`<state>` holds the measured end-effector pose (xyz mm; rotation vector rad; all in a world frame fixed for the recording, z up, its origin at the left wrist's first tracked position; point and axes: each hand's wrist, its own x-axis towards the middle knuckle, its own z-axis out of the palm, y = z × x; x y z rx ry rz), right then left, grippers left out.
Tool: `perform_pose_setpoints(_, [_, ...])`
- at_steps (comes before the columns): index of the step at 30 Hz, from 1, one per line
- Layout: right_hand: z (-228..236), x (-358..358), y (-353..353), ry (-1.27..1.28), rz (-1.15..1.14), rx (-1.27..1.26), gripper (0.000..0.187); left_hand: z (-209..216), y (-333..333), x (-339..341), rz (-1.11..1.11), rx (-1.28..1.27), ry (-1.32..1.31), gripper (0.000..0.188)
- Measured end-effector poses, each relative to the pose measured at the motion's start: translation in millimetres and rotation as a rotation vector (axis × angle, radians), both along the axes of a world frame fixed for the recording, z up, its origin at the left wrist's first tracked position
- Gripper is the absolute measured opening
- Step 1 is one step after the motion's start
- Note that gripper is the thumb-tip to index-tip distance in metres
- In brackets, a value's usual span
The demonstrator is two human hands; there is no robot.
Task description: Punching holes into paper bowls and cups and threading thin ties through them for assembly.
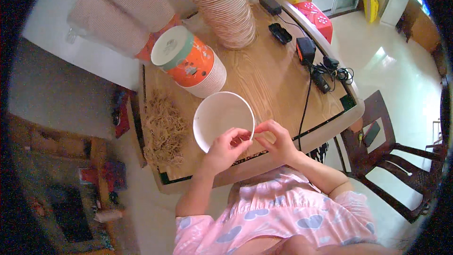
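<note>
A white paper bucket [217, 115] stands with its mouth up at the front of the wooden table. My left hand [230, 148] is curled over its near right rim, the fingers bent inside the mouth and the thumb toward my other hand. Just outside that rim my right hand [276, 141] has thumb and forefinger pinched together. The fingertips of both hands nearly meet at the rim. Anything thin between them is too small to make out. Left of the bucket lies a tangled heap of brown twine pieces [165, 130].
Behind the bucket stands an upside-down stack of orange and green paper buckets [188, 68]. A taller stack [222, 9] and bagged stacks [118, 16] are farther back. Black adapters and cables [321, 71] lie along the table's right side. A dark wooden chair [377, 137] stands right.
</note>
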<state>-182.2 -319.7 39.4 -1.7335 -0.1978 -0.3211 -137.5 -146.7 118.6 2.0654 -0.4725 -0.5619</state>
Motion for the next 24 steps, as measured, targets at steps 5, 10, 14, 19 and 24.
perform_pose_setpoints(5, [-2,-2,-3,-0.011,0.004,0.076,0.018,1,-3,16,-0.028,-0.070,0.299,0.017])
perform_pose_setpoints(10, [8,-9,-6,0.089,0.058,0.146,0.018,1,-15,14,-0.011,0.077,0.235,0.017])
perform_pose_setpoints(14, [14,-14,-13,0.045,0.140,0.171,0.020,-11,-13,14,0.049,-0.144,0.376,0.017])
perform_pose_setpoints(19, [11,-16,-18,0.175,0.154,0.339,0.020,-14,-5,16,0.046,-0.300,0.455,0.009])
perform_pose_setpoints(24, [23,-16,-18,0.188,0.137,0.291,0.017,-13,9,16,0.011,-0.390,0.514,0.005])
